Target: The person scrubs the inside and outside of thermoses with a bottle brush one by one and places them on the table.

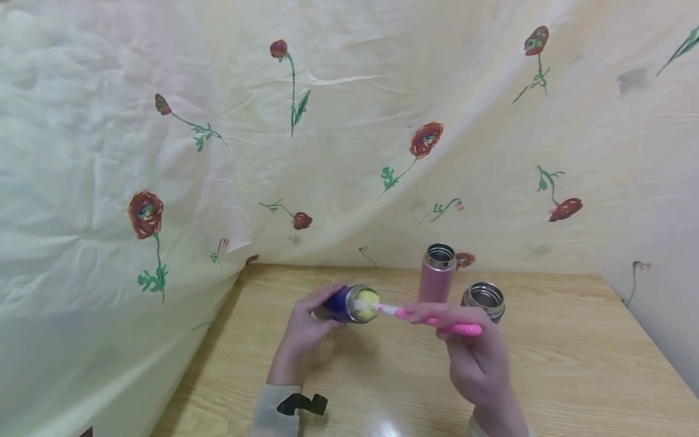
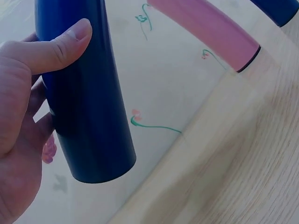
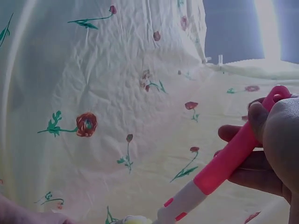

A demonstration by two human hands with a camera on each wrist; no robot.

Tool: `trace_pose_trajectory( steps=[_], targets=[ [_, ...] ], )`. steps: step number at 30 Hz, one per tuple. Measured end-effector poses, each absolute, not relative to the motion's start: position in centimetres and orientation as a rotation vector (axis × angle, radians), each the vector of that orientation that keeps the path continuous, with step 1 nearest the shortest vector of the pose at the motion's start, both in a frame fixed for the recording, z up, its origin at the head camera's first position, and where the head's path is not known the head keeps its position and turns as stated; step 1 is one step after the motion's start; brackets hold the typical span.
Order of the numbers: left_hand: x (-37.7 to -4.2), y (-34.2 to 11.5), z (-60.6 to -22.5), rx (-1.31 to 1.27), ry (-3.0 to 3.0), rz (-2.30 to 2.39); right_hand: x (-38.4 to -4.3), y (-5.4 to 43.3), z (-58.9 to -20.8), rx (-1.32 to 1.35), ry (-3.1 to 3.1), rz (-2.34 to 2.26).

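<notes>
My left hand (image 1: 307,325) grips a dark blue thermos bottle (image 2: 88,107), tilted on its side with its steel-rimmed mouth facing right in the head view. In the left wrist view the thumb lies across the bottle's side and its base points down. My right hand (image 1: 477,352) holds a bottle brush by its pink handle (image 3: 229,156), the fingers wrapped along it. The brush's pale yellow head (image 1: 368,303) sits in the bottle's mouth, partly hidden inside. A white neck (image 3: 184,203) joins the handle to the head.
A pink thermos bottle (image 1: 435,276) stands uncapped behind the right hand. Beside it is another open bottle (image 1: 486,296) with a steel rim, partly covered by the hand. All are over a wooden table (image 1: 573,352); a flowered cloth (image 1: 338,152) hangs behind and at the left.
</notes>
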State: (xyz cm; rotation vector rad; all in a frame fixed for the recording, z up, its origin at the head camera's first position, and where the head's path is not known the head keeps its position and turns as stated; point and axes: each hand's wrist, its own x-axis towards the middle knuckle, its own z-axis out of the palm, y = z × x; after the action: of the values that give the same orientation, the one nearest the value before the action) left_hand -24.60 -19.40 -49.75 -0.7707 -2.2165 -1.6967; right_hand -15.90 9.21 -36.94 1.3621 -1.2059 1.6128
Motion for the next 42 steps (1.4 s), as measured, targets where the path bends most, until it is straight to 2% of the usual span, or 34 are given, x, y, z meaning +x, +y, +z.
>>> trace_pose_trajectory(
  steps=[6, 14, 23, 35, 38, 42],
  targets=[
    [-24.7, -19.9, -49.5, -0.878, -2.218, -1.638, -15.2, 9.8, -36.2, 1.491, -1.192, 1.605],
    [-24.7, -19.6, -49.6, -0.848, -2.142, -1.627, -15.3, 9.3, -35.8, 1.463, -1.088, 1.587],
    [-24.8, -19.1, -50.1, -0.800, -2.024, -1.646, -15.6, 8.2, -38.0, 0.996, -1.277, 1.683],
    [-24.6, -18.6, -49.8, -1.002, -2.077, -1.648, -15.7, 8.1, -38.5, 0.391, -1.601, 1.863],
    [-24.4, -18.4, -49.4, -1.043, -2.092, -1.643, -16.2, 7.3, -39.1, 0.449, -1.779, 1.714],
    [-23.8, -18.5, -48.8, -1.028, -2.138, -1.621, -17.0, 7.1, -39.8, 0.741, -1.798, 1.584]
  ],
)
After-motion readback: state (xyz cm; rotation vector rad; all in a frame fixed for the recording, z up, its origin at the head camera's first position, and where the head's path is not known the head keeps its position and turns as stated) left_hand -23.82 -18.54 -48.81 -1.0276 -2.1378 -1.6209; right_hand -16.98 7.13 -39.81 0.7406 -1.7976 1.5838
